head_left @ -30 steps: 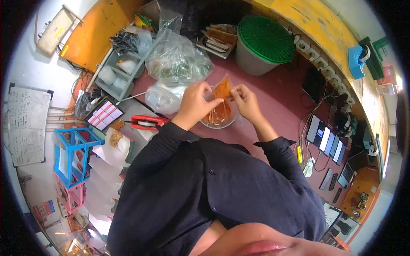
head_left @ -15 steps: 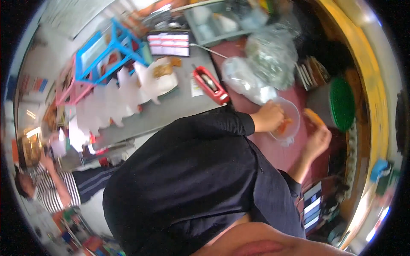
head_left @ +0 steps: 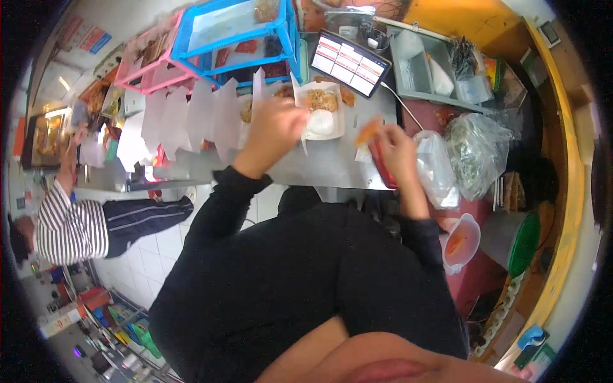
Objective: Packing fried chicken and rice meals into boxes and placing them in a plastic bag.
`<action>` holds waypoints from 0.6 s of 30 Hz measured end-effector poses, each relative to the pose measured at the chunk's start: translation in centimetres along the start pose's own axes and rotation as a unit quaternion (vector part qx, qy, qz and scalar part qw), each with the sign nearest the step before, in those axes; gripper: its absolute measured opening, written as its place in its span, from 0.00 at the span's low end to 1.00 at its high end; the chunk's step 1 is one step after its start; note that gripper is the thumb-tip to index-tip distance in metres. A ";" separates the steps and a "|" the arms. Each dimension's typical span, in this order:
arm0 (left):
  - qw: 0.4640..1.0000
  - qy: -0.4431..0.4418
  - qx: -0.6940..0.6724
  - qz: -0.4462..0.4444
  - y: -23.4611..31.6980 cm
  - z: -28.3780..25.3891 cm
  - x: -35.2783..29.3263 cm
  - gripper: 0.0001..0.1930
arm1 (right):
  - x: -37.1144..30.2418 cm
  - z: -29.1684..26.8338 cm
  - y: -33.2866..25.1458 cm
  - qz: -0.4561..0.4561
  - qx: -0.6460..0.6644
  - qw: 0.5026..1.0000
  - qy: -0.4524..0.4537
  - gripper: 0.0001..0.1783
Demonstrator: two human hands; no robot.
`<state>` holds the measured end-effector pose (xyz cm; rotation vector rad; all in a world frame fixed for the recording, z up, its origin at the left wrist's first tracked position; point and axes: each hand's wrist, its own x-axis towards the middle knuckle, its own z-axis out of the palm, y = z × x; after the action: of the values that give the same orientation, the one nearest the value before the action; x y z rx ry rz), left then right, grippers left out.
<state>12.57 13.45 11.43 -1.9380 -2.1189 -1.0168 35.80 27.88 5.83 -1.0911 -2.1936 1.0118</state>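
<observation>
My left hand (head_left: 278, 131), blurred, is over the row of open paper food boxes with its fingers curled together; anything inside them is hidden. Just to its right, one white box (head_left: 337, 131) holds a mound of white rice (head_left: 320, 122) and brown, crumbly food (head_left: 319, 100). My right hand (head_left: 397, 152) pinches a flat orange-yellow piece (head_left: 368, 131), of a kind I cannot make out, above the grey counter. Partly behind that hand lies a red tape dispenser (head_left: 385, 171). A clear plastic tub (head_left: 471, 235) with orange-red bits (head_left: 455, 244) stands to the right.
Blue (head_left: 287, 32) and pink (head_left: 143, 82) racks rise behind the boxes. A lit tablet (head_left: 350, 62) and a grey divided bin (head_left: 408, 76) stand at the back. Stuffed plastic bags (head_left: 476, 153) and a green-lidded bucket (head_left: 525, 244) are at right. Another person (head_left: 73, 220) works at far left.
My left hand has left the plastic tub and moved left over the food boxes. My right hand, still pinching the orange-yellow piece, has come over the grey counter. The view has turned.
</observation>
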 end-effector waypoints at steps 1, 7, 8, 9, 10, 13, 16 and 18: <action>0.999 -0.019 0.040 -0.011 -2.1 -0.5 -0.2 0.08 | 1.4 3.1 1.4 -0.016 0.001 1.000 -0.016 0.10; 0.948 -0.229 0.167 -0.146 -10.5 1.2 -2.5 0.22 | 2.2 5.1 -0.7 0.054 0.032 0.998 -0.016 0.19; 0.918 -0.252 0.263 -0.156 -10.0 1.0 -1.7 0.25 | 1.2 2.0 -0.7 0.018 0.042 0.999 0.021 0.19; 0.938 -0.215 0.230 -0.145 -10.8 1.5 -1.6 0.26 | 0.5 -1.0 -0.9 -0.029 0.050 0.997 0.051 0.19; 0.954 -0.176 0.196 -0.143 -11.0 2.3 -1.6 0.28 | -1.3 -5.1 -0.5 0.061 0.045 0.993 0.092 0.18; 0.976 -0.149 0.069 -0.144 -2.8 3.0 2.3 0.25 | -8.2 -16.5 6.7 0.172 -0.140 0.946 0.238 0.12; 0.982 -0.131 -0.119 -0.065 4.6 5.9 4.3 0.21 | -14.8 -22.8 13.4 0.225 -0.274 0.929 0.102 0.13; 0.974 -0.147 -0.162 0.064 9.6 8.9 5.4 0.19 | -17.4 -23.8 16.1 0.329 -0.317 0.881 -0.120 0.14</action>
<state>23.51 22.41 11.09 -2.4849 -2.0306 -1.1754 69.36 29.69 6.01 -2.2259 -2.4817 0.6841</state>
